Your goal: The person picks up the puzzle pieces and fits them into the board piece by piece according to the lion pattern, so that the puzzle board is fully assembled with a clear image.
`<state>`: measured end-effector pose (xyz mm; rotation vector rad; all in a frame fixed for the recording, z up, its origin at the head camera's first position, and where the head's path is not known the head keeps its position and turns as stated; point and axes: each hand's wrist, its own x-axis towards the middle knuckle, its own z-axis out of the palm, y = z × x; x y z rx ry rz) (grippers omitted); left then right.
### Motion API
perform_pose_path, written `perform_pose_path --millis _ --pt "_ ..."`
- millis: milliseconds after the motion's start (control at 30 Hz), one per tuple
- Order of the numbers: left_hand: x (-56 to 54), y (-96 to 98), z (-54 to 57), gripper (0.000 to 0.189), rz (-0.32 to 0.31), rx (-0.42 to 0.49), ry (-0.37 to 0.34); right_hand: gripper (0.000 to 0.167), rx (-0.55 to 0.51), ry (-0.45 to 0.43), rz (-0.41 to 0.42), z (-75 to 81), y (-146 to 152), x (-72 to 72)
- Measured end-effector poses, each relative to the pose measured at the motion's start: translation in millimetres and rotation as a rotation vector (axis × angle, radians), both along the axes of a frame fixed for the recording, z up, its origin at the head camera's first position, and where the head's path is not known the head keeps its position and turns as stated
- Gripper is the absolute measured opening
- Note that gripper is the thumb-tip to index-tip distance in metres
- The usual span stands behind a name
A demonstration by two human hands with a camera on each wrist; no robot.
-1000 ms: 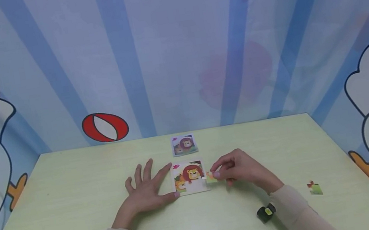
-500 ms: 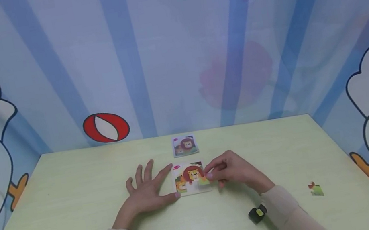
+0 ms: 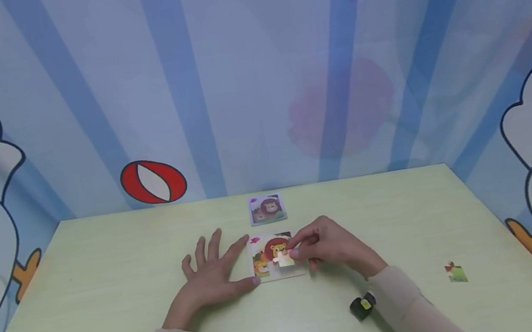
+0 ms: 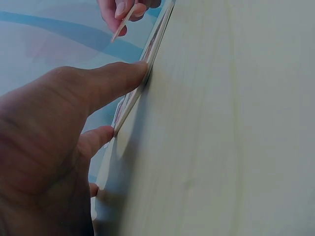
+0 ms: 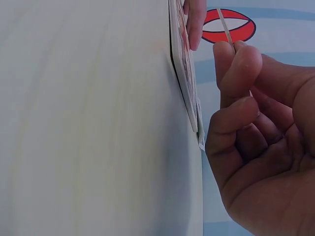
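Observation:
A small square jigsaw puzzle board (image 3: 272, 275) with a lion picture lies flat mid-table. My left hand (image 3: 213, 279) has its fingers spread, and its thumb and index fingertip touch the board's left edge. In the left wrist view, the thumb (image 4: 120, 78) presses against that edge. My right hand (image 3: 335, 247) pinches a puzzle piece (image 3: 285, 259) between thumb and index finger, over the board's lower right part. Seen edge-on in the right wrist view, the thin piece (image 5: 224, 25) is held up off the board, its remaining fingers curled below.
Behind the board lies a flat card (image 3: 266, 209) with the same lion picture. One loose puzzle piece (image 3: 456, 272) lies farther right on the pale wooden table (image 3: 118, 261). A printed blue curtain (image 3: 251, 74) hangs behind the table.
My right hand has moved left, carrying the pinched piece from beside the board's right edge to over its lower right part. The piece looks more tilted now. My left hand has stayed put.

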<state>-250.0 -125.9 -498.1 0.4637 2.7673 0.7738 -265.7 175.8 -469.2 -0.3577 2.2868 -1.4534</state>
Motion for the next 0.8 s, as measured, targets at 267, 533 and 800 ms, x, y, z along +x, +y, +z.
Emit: perform_pose_path --millis 267,533,800 --pt "-0.7 0.3 1.5 0.094 -0.002 -0.005 0.0 0.02 0.001 0.001 0.008 -1.8 -5.1 -1.3" --pt "-6.3 -2.2 -13.0 0.095 0.015 -0.003 0.013 0.018 0.022 -0.007 0.009 -3.2 -11.7 -1.9" --pt "-6.7 -1.6 -14.0 0.095 0.007 -0.006 0.025 0.017 0.038 -0.01 0.02 -3.3 -18.0 -2.4"
